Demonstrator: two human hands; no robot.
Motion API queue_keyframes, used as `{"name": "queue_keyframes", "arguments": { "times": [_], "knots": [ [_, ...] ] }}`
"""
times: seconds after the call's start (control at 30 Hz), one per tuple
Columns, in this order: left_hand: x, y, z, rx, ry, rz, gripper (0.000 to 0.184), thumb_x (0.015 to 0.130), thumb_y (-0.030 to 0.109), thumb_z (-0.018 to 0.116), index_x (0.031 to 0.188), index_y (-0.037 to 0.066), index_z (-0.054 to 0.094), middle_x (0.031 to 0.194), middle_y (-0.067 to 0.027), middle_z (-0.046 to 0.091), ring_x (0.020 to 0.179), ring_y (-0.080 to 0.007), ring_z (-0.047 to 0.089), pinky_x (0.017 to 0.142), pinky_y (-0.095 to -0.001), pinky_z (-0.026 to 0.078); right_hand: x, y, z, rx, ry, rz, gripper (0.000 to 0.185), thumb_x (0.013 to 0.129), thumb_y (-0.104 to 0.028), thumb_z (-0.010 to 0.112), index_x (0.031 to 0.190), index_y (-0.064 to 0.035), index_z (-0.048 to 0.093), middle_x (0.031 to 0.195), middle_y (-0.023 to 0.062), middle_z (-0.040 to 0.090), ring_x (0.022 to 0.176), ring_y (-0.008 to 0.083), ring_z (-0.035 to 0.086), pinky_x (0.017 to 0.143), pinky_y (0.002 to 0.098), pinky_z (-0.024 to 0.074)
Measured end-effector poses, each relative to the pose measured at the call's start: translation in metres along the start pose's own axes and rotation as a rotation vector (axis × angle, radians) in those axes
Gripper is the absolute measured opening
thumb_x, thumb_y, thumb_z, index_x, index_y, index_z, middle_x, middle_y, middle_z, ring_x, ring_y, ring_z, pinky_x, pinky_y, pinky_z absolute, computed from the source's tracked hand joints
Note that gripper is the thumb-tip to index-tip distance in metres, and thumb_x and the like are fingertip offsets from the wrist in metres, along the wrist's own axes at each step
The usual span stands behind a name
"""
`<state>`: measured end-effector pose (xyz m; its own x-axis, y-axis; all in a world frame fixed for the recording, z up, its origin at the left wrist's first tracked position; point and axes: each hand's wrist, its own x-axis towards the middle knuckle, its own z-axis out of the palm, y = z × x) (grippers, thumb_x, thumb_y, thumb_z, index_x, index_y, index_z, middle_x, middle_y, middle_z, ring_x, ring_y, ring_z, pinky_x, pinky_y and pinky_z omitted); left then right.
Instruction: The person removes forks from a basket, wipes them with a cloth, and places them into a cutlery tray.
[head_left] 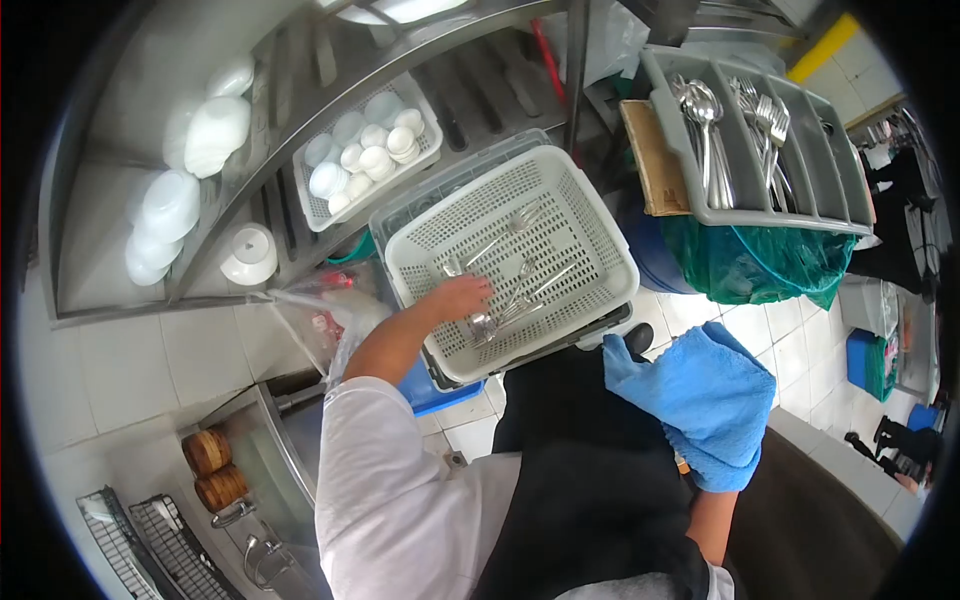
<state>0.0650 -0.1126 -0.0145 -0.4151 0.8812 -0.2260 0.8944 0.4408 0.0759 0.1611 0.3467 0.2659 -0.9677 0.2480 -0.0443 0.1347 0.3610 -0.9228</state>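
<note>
My left hand [462, 298] reaches over the left side of a white perforated basket [608, 225], its fingers near the cutlery lying inside. What it grips, if anything, is too small to tell. Several forks [522, 218] and spoons [482, 325] lie loose on the basket's floor. A blue cloth [700, 395] is draped over my right hand and hides its fingers; only the wrist shows below the cloth.
A grey cutlery tray [735, 216] with sorted spoons and forks stands at the upper right, above a green bag [740, 265]. A smaller basket [432, 150] of white cups and stacked white bowls [170, 205] are on the metal shelving. Dark-clothed people are at the far right.
</note>
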Motion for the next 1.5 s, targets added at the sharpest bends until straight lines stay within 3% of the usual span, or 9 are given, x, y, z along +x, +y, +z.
{"name": "queue_keyframes", "arguments": {
  "times": [0.2,0.37,0.5,0.67,0.87,0.93,1.2,1.33,1.5],
  "knots": [
    [-0.001,-0.001,-0.056,-0.289,-0.088,-0.011,0.022,0.081,0.012,0.064,0.102,0.013,0.061,0.105,-0.0080,0.065,0.110,-0.0267,0.060,0.091,-0.0421,0.046,-0.001,0.001,-0.005,0.008,0.029,0.005,0.032,0.094,-0.041,0.055,0.099,-0.0092,0.055,0.096,0.0071,0.060,0.097,0.0231,0.056,0.095,0.0346,0.0430],
    [0.060,0.033,-0.042,-0.802,0.287,-0.973,0.032,0.082,0.032,0.070,0.085,0.001,0.066,0.078,-0.0188,0.069,0.074,-0.0367,0.067,0.069,-0.0476,0.053,-0.001,0.001,-0.002,0.017,0.033,0.006,0.032,0.094,-0.041,0.055,0.099,-0.0090,0.055,0.096,0.0071,0.060,0.097,0.0229,0.056,0.094,0.0342,0.0433],
    [0.096,0.045,-0.015,-0.959,0.165,-1.143,0.037,0.083,0.036,0.068,0.079,0.000,0.070,0.082,-0.0198,0.069,0.079,-0.0356,0.068,0.073,-0.0452,0.053,-0.003,0.000,-0.003,0.018,0.039,0.007,0.032,0.094,-0.040,0.056,0.100,-0.0088,0.055,0.096,0.0071,0.060,0.097,0.0227,0.056,0.094,0.0340,0.0436],
    [0.097,0.017,0.005,-0.992,0.265,-1.315,0.038,0.090,0.031,0.057,0.115,0.003,0.062,0.095,-0.0187,0.070,0.086,-0.0353,0.068,0.077,-0.0450,0.052,-0.004,0.003,-0.006,0.021,0.048,0.010,0.031,0.094,-0.039,0.056,0.100,-0.0085,0.055,0.096,0.0070,0.060,0.097,0.0226,0.056,0.094,0.0336,0.0439],
    [0.101,0.009,-0.086,-0.901,0.080,-0.762,0.022,0.089,0.023,0.065,0.107,0.010,0.063,0.102,-0.0129,0.069,0.097,-0.0310,0.065,0.086,-0.0419,0.049,-0.005,0.003,-0.007,0.026,0.052,0.019,0.031,0.094,-0.038,0.057,0.101,-0.0082,0.055,0.097,0.0070,0.060,0.097,0.0224,0.057,0.093,0.0332,0.0442],
    [0.114,0.005,-0.067,-0.423,0.003,-0.153,0.019,0.083,0.019,0.067,0.100,0.014,0.064,0.088,-0.0097,0.066,0.088,-0.0319,0.065,0.078,-0.0444,0.051,-0.004,0.003,-0.007,0.025,0.054,0.018,0.031,0.094,-0.038,0.057,0.101,-0.0081,0.055,0.097,0.0070,0.060,0.097,0.0223,0.057,0.093,0.0331,0.0443],
    [0.104,0.003,-0.037,-0.291,0.154,-0.105,0.021,0.078,0.005,0.065,0.097,0.015,0.064,0.097,-0.0047,0.061,0.106,-0.0275,0.054,0.086,-0.0401,0.047,-0.005,0.004,-0.010,0.024,0.046,0.023,0.030,0.094,-0.037,0.058,0.102,-0.0077,0.055,0.097,0.0069,0.060,0.097,0.0220,0.057,0.093,0.0325,0.0448],
    [0.080,0.014,-0.075,-0.410,0.164,-0.311,0.018,0.084,0.010,0.063,0.102,0.008,0.061,0.089,-0.0126,0.061,0.107,-0.0312,0.058,0.085,-0.0436,0.049,0.001,0.005,-0.006,0.033,0.024,0.031,0.030,0.094,-0.036,0.059,0.102,-0.0075,0.055,0.097,0.0069,0.060,0.097,0.0219,0.057,0.093,0.0323,0.0450],
    [0.063,0.040,-0.066,-1.344,0.215,-1.300,0.032,0.094,0.026,0.055,0.103,-0.004,0.063,0.097,-0.0251,0.067,0.092,-0.0400,0.066,0.083,-0.0470,0.051,0.010,0.006,-0.007,0.050,-0.030,0.025,0.030,0.094,-0.036,0.059,0.102,-0.0073,0.055,0.097,0.0069,0.060,0.096,0.0217,0.057,0.092,0.0319,0.0453]
  ]
}}
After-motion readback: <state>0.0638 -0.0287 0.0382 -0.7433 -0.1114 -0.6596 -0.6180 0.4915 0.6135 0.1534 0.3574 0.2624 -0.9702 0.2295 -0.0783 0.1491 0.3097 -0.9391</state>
